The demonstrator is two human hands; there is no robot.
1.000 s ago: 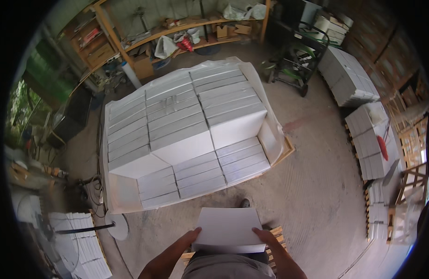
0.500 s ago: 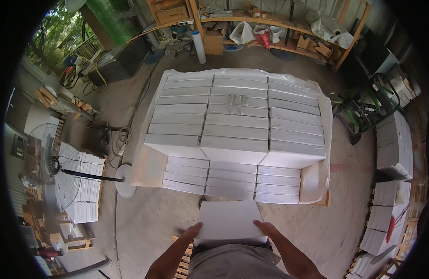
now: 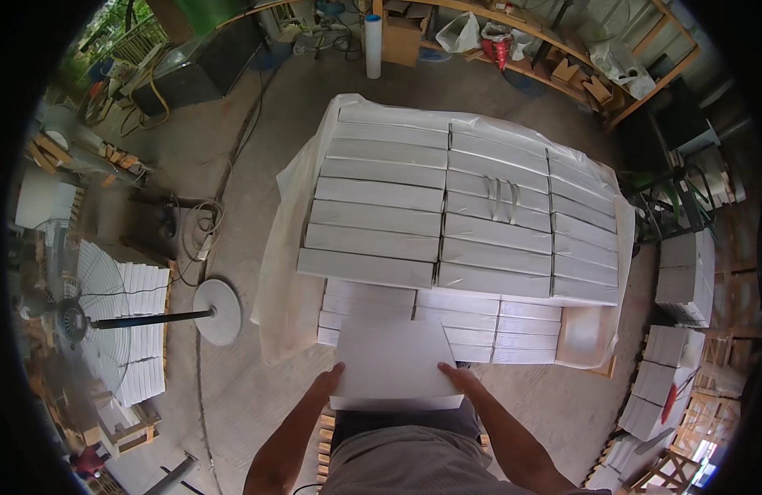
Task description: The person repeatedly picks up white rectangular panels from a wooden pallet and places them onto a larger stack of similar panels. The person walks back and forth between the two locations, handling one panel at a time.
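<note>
You hold a smooth white rectangular box [image 3: 393, 359] in front of your waist, broad face up. Your left hand [image 3: 331, 378] is partly closed on its left edge and your right hand [image 3: 453, 375] partly closed on its right edge, both toward the near corners (the fingers underneath are hidden, so how far they curl cannot be told). Beyond the box stands a large load on a pale wooden pallet [image 3: 605, 367], whose near right corner pokes out. Seen from your head, the box's far end covers part of the load's near edge, left of the middle; you cannot tell whether the two touch. Along that near edge runs a low row of white, flat-sided boxes [image 3: 529, 330], and behind it, toward the far edge, rises a taller block of white oblong boxes [image 3: 381, 194] in three columns. A translucent, crumpled plastic sheet [image 3: 290, 313] hangs round the load's left end and its far edge. Off the load's near left corner, on the grey concrete floor [image 3: 257, 429], rests the round white base [image 3: 218, 312] of a black-poled fan.
</note>
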